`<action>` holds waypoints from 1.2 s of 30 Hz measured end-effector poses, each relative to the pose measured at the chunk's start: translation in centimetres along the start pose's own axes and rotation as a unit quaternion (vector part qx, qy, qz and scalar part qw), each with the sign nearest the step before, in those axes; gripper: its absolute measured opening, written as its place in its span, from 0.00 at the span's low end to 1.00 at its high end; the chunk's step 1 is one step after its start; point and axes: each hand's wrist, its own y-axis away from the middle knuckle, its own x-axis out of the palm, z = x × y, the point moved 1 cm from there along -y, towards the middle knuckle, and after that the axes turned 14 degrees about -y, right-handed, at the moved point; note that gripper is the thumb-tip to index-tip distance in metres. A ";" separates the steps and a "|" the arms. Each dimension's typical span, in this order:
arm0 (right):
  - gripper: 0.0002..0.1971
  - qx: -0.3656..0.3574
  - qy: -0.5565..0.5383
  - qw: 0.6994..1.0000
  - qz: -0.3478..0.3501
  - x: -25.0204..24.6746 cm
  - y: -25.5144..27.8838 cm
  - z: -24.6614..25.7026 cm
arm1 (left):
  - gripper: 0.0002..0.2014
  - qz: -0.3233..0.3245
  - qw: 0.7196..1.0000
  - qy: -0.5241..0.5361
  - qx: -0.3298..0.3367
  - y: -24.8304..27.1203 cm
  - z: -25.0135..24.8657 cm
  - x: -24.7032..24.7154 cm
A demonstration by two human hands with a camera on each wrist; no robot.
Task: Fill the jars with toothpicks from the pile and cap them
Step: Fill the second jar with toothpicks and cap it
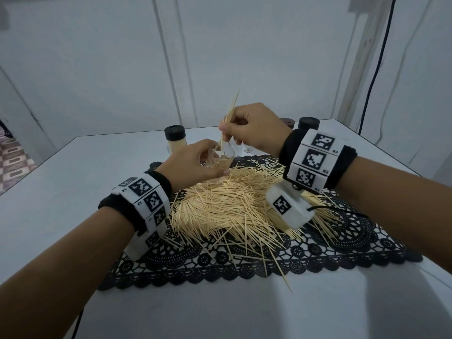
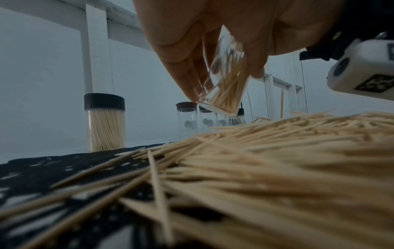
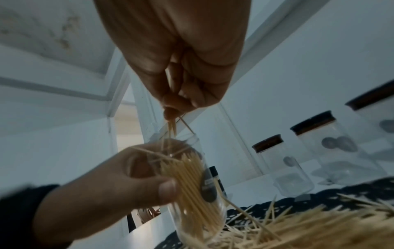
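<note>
- Feeding a small bundle of toothpicks (image 1: 228, 118) into the open clear jar (image 1: 221, 160), the person works just above the far edge of the pile (image 1: 234, 206).
- The right hand (image 1: 254, 129) pinches the bundle between thumb and fingertips, its lower ends already inside the jar's mouth; the left hand (image 1: 193, 165) wraps fingers and thumb around the jar's wall and holds it tilted.
- To do this step well, I would keep the bundle parallel to the jar's axis and let go only once the tips sit among the sticks already inside; in the right wrist view a few lie crosswise near the mouth (image 3: 157, 155) and could block the rest.
- A gentle shake would likely settle those strays, and the tilt helps new sticks slide down the wall.
- The toothpicks are thin, pale wooden slivers with pointed ends, scattered loosely over a black lace mat (image 1: 342, 243) on a smooth white table (image 1: 61, 182).
- The jar is a transparent straight cylinder, roughly half filled.
- Behind, a packed jar with a black cap (image 1: 175, 139) stands finished, and several capped clear jars (image 3: 283, 166) wait, holding no toothpicks.
</note>
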 end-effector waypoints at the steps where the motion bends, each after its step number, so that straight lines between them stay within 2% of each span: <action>1: 0.07 0.001 -0.007 1.000 -0.011 -0.1 -0.1 0.1 | 0.25 0.001 1.000 0.000 0.000 0.0 0.0 0.0; 3: 0.07 0.004 -0.006 1.000 -0.009 -0.2 0.0 0.2 | 0.26 0.000 1.000 -0.004 -0.001 -0.1 0.1 0.1; 6: 0.05 0.001 0.003 0.999 0.032 0.1 0.5 0.1 | 0.23 0.000 1.000 -0.004 0.000 0.0 0.1 0.1; 11: 0.12 0.023 0.123 0.988 0.093 0.7 1.3 -0.5 | 0.19 0.007 1.000 0.001 0.001 0.1 -0.2 0.1; 13: 0.11 0.028 0.141 0.984 0.103 0.7 1.7 -0.6 | 0.18 0.010 1.000 0.000 0.004 0.1 -0.4 0.1; 15: 0.06 0.025 0.127 0.988 0.089 0.5 2.1 -0.5 | 0.18 0.016 1.000 0.006 0.007 0.2 -0.6 0.1; 19: 0.05 0.010 0.059 0.997 0.043 -0.2 2.7 -0.3 | 0.22 0.026 1.000 0.004 0.014 0.3 -0.7 0.2; 24: 0.10 0.029 0.109 0.991 0.068 0.1 3.2 -0.8 | 0.21 0.036 0.999 0.023 0.025 0.3 -0.8 0.2; 27: 0.12 0.039 0.150 0.985 0.071 0.4 3.3 -1.2 | 0.28 0.038 0.999 0.000 0.012 0.3 -0.8 0.2; 29: 0.12 0.026 0.154 0.986 0.063 0.6 3.3 -1.2 | 0.30 0.040 0.999 0.001 0.012 0.3 -0.8 0.2; 33: 0.08 -0.002 0.090 0.996 0.024 0.8 3.3 -1.0 | 0.31 0.049 0.999 0.001 0.010 0.4 -0.9 0.2; 36: 0.06 -0.025 0.102 0.994 0.032 0.8 3.3 -0.7 | 0.32 0.055 0.998 -0.003 0.014 0.5 -1.0 0.2</action>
